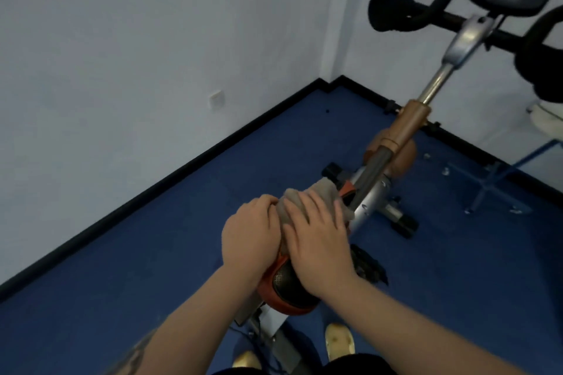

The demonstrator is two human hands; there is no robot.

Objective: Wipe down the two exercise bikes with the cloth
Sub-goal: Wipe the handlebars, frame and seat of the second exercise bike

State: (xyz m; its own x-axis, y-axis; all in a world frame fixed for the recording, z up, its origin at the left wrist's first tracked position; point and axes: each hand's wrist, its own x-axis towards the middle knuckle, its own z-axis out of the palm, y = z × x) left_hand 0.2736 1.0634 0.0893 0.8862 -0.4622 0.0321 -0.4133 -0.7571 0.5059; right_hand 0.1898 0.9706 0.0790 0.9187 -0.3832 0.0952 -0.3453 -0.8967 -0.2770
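An exercise bike (405, 128) stands before me, with a brown and silver frame, black handlebars and a dark console at the upper right. Its orange and black saddle (286, 289) is right below me. A grey cloth (307, 193) lies over the front of the saddle. My right hand (316, 237) presses flat on the cloth with fingers spread. My left hand (249, 234) grips the left side of the saddle, its fingers curled over the edge next to the cloth. A white part of a second machine (547, 122) shows at the right edge.
The floor (152, 268) is blue carpet with a black skirting along pale walls that meet in a corner behind the bike. A blue metal frame (493, 179) sits on the floor at the right. My feet in yellow shoes (338, 341) stand beside the bike's rear base.
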